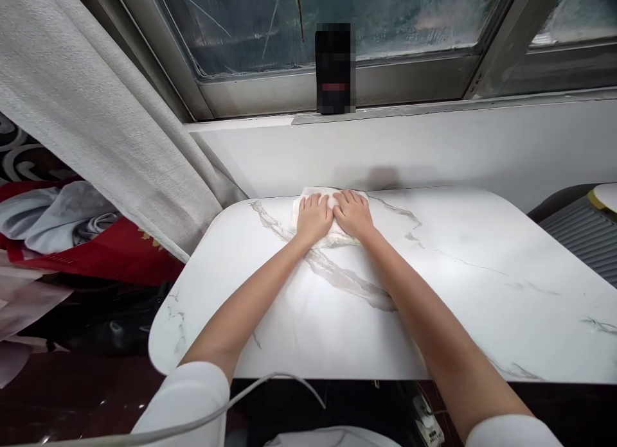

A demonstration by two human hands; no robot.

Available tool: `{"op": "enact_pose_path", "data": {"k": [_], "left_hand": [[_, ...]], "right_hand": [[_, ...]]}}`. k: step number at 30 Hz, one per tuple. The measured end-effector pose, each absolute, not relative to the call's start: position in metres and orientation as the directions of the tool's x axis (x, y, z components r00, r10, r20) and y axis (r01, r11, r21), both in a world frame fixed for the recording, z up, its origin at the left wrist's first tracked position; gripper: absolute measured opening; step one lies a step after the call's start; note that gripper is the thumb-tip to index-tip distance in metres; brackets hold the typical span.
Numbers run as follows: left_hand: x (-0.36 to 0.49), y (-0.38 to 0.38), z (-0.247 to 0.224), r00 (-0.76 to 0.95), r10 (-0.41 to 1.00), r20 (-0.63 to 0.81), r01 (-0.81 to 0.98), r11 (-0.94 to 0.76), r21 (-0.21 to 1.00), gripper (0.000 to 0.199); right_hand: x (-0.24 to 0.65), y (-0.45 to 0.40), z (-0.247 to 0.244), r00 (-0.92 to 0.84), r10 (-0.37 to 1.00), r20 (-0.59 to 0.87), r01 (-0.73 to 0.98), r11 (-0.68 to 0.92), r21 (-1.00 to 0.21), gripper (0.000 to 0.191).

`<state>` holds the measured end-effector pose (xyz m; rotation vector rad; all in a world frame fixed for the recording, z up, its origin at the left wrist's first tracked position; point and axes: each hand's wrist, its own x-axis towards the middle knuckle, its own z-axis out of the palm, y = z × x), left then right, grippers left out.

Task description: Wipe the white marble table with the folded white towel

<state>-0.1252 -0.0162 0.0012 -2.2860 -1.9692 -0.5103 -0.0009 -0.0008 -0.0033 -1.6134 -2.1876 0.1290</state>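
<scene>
A white cloth (332,240) lies on the white marble-patterned table (337,344), close to its far edge by the wall. My left hand (314,217) presses down on the left part of this cloth, its fingers stretched out and slightly apart. Beside it, my right hand (353,212) rests flat on the right part, fingers pointing toward the wall. The two thumbs nearly meet in the middle. Much of the cloth is hidden under both palms.
A black box-like object (333,68), partly blurred, stands on the window sill. A pale curtain (110,106) hangs at left, above a red bag (130,254) with clothes. A grey ribbed object (585,235) is at right. A cable (250,386) crosses the near edge; a power strip (427,421) sits below.
</scene>
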Motion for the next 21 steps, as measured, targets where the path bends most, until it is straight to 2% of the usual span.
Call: {"op": "enact_pose_path", "data": {"k": [5, 10, 16, 21], "left_hand": [[-0.109, -0.063, -0.002, 0.1, 0.948, 0.303, 0.976, -0.153, 0.155, 0.046], [-0.093, -0.119, -0.001, 0.161, 0.949, 0.27, 0.95, -0.223, 0.22, 0.05], [-0.069, -0.175, 0.014, 0.233, 0.973, 0.008, 0.87, -0.212, 0.445, 0.058], [-0.046, -0.215, 0.022, 0.363, 0.93, -0.061, 0.722, -0.239, 0.649, 0.069]], "right_hand": [[0.015, -0.045, -0.004, -0.269, 0.929, 0.253, 0.914, 0.329, -0.239, 0.054], [0.041, -0.097, -0.008, -0.328, 0.902, 0.281, 0.911, 0.381, -0.158, 0.055], [0.077, -0.151, -0.006, -0.408, 0.879, 0.245, 0.89, 0.444, -0.11, 0.055], [0.118, -0.189, -0.011, -0.43, 0.846, 0.316, 0.874, 0.478, -0.089, 0.054]]}}
